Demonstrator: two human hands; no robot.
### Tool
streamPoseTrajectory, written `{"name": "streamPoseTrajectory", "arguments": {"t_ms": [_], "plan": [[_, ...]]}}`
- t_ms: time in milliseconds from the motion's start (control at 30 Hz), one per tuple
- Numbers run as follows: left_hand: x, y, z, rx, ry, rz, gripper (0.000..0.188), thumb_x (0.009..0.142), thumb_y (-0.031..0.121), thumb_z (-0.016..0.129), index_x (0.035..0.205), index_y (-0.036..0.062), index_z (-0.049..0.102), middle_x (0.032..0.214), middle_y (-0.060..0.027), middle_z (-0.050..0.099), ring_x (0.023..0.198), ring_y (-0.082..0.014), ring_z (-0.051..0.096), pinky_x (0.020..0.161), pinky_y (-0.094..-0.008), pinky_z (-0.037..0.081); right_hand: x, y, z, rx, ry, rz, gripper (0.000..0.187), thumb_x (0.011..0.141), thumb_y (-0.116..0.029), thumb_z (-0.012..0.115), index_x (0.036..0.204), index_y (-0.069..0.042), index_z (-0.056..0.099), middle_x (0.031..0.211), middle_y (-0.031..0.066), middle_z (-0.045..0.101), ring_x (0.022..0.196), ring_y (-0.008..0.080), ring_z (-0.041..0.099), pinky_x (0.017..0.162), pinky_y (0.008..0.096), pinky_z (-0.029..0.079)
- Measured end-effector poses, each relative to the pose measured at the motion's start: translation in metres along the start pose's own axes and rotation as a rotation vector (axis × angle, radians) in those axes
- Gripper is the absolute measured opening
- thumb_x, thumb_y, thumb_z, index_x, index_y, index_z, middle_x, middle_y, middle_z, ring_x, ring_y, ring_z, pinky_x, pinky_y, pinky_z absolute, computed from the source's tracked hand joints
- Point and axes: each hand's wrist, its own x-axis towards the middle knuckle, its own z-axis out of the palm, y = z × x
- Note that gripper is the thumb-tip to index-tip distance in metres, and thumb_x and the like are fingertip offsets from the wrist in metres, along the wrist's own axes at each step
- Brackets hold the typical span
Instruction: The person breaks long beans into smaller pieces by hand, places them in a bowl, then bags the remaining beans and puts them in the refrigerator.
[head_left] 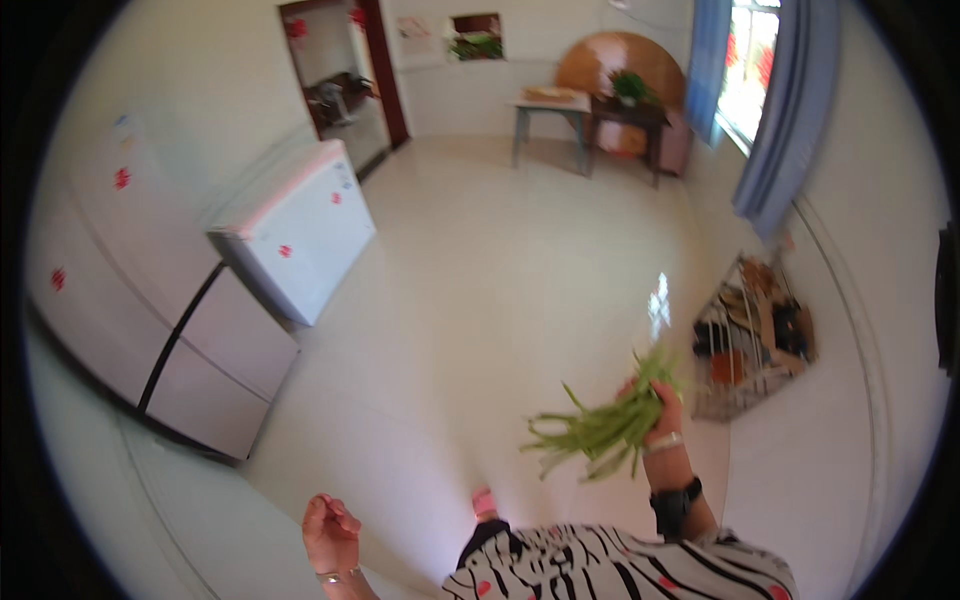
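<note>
My right hand (664,412) is wrapped round a bunch of long green vegetable stems (598,432). The loose stem ends fan out to the left, while some of the bunch shows blurred above the fingers. Whether it is stalks or pods I cannot make out for sure. Lower left, my left hand (332,537) hangs apart from everything, its fingers curled in and nothing showing in them.
A grey refrigerator (215,340) and a white chest freezer (305,235) line the left side. On the right stands a wire rack (745,345) of shoes. Two small tables (548,105) stand at the far wall, near a blue curtain (790,110). A doorway (345,75) opens at the far left.
</note>
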Motion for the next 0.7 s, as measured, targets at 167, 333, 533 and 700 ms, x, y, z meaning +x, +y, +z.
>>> {"name": "streamPoseTrajectory", "arguments": {"t_ms": [167, 333, 533, 700], "plan": [[0.030, -0.099, -0.019, -0.098, -0.121, -0.087, 0.011, 0.089, 0.020, 0.048, 0.085, 0.0120, 0.054, 0.070, -0.0003, 0.055, 0.051, -0.0108, 0.044, 0.046, -0.0247, 0.034, 0.025, 0.004, -0.065, 0.012, -0.085, -0.016, 0.031, 0.074, -0.023, 0.057, 0.091, 0.002, 0.053, 0.084, 0.0138, 0.057, 0.081, 0.0266, 0.055, 0.078, 0.0389, 0.046], [0.065, -0.167, -0.030, -0.140, -0.127, -0.004, 0.011, 0.089, 0.020, 0.048, 0.086, 0.0117, 0.054, 0.070, -0.0014, 0.056, 0.051, -0.0115, 0.046, 0.047, -0.0253, 0.035, 0.071, 0.022, -0.088, -0.015, -0.209, 0.071, 0.027, 0.073, -0.020, 0.055, 0.089, 0.003, 0.053, 0.082, 0.0126, 0.057, 0.080, 0.0248, 0.055, 0.080, 0.0383, 0.046], [0.188, -0.084, 0.084, -0.132, -0.071, -0.243, 0.011, 0.087, 0.021, 0.050, 0.084, 0.0113, 0.054, 0.070, -0.0019, 0.056, 0.050, -0.0123, 0.046, 0.046, -0.0261, 0.036, 0.163, 0.004, 0.047, -0.085, -0.089, 0.174, 0.027, 0.074, -0.019, 0.054, 0.089, 0.003, 0.053, 0.083, 0.0134, 0.056, 0.081, 0.0253, 0.055, 0.081, 0.0386, 0.046], [0.337, -0.014, 0.184, -0.105, -0.004, -0.286, 0.011, 0.087, 0.022, 0.050, 0.084, 0.0116, 0.054, 0.069, -0.0021, 0.055, 0.049, -0.0128, 0.045, 0.045, -0.0265, 0.036, 0.310, 0.000, 0.135, -0.337, 0.034, 0.135, 0.030, 0.070, -0.015, 0.056, 0.095, 0.003, 0.052, 0.081, 0.0143, 0.058, 0.074, 0.0252, 0.058, 0.071, 0.0376, 0.049]]}}
